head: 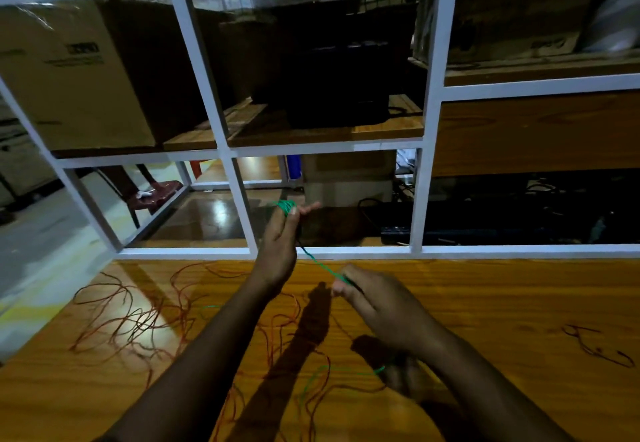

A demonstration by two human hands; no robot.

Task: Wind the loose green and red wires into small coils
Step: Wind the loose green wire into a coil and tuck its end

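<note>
My left hand (278,246) is raised above the far edge of the wooden table, with a small green wire coil (286,205) wrapped around its fingertips. A taut stretch of green wire (320,265) runs from that hand down to my right hand (377,303), which pinches it between thumb and fingers. More green wire (322,372) trails loose on the table below my right forearm. Loose red wires (138,313) lie tangled across the left and middle of the table.
The wooden table (502,303) has a small red wire piece (595,346) at the right. A white metal shelf frame (239,195) stands behind the table, holding a cardboard box (69,74) and dark equipment (339,85).
</note>
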